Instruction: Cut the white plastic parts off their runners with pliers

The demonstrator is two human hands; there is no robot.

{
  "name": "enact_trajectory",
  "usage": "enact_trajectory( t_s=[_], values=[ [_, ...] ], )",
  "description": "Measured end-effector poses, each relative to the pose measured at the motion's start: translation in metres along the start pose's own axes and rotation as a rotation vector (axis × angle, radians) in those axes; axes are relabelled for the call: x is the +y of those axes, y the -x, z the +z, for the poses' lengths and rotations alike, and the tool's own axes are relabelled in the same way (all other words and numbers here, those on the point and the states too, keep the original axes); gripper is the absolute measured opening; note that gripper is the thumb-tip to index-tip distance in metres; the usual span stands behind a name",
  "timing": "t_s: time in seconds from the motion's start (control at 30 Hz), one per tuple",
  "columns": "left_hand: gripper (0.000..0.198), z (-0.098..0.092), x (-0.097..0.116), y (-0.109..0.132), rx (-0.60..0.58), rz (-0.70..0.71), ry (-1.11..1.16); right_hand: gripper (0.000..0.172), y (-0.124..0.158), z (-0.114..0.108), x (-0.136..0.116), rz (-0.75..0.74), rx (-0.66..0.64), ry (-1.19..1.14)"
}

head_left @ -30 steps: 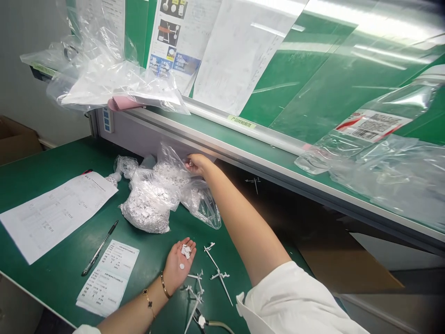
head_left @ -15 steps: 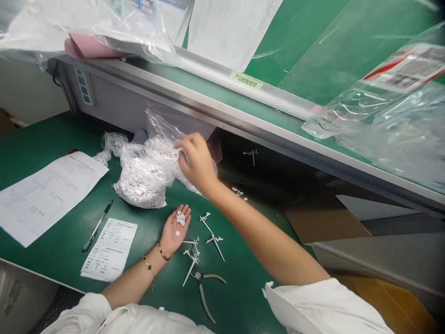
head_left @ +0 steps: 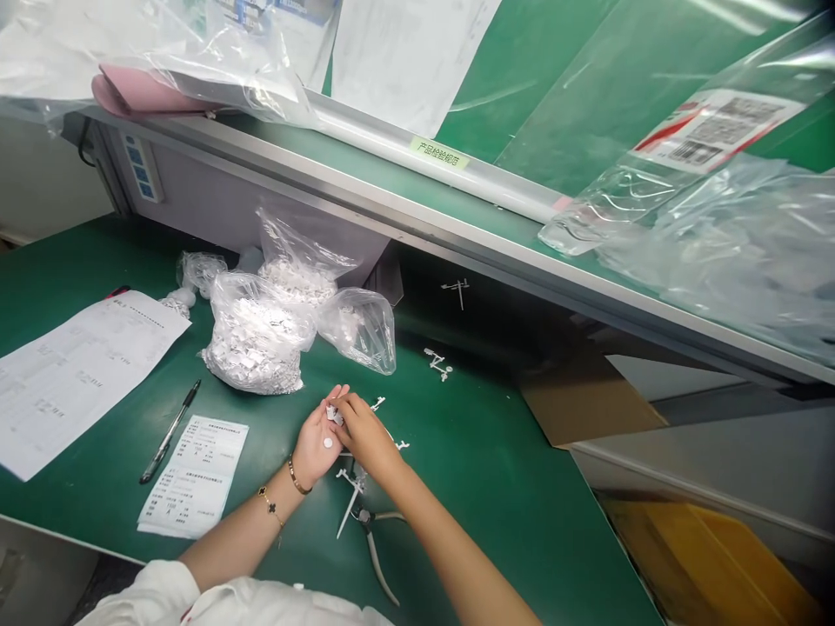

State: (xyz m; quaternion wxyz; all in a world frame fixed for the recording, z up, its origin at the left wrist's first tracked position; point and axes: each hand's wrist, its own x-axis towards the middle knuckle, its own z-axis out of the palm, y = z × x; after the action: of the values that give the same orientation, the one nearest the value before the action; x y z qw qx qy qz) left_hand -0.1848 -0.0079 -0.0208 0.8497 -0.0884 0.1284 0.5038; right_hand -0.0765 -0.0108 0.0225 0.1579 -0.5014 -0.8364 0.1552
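My left hand is turned palm up, cradling small white plastic pieces, one of them a round disc. Over its fingers, my right hand pinches at a white piece in that palm; its fingertips partly cover the pieces. White plastic sprues lie on the green table under and beside my right hand. Close by, a pair of nippers rests with its handles apart. Beyond the hands stands a clear bag of white pieces, with a second bag behind and a smaller bag beside it.
A pen, printed slips and a large printed sheet lie left on the table. Further sprues are at the back. A shelf crosses above, and cardboard stands at the right.
My right hand has come back from the bags down to my left palm, its fingers now on the pieces there. The small bag it covered is now visible. The view has shifted slightly.
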Motion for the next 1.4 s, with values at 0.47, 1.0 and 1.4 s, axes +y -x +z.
enact_trajectory(
  t_s=[0.47,1.0,1.4],
  values=[
    [0.040,-0.001,-0.003,-0.003,0.033,0.083,-0.005,0.012,0.001,0.002,0.010,0.430,0.336,-0.833],
    [0.049,-0.004,-0.005,-0.006,0.029,0.116,-0.133,0.015,0.002,0.016,-0.006,0.622,0.285,-1.036],
    [0.044,-0.006,-0.009,-0.006,0.019,0.106,-0.227,0.018,0.005,0.028,-0.001,0.487,0.418,-0.561]
  ],
)
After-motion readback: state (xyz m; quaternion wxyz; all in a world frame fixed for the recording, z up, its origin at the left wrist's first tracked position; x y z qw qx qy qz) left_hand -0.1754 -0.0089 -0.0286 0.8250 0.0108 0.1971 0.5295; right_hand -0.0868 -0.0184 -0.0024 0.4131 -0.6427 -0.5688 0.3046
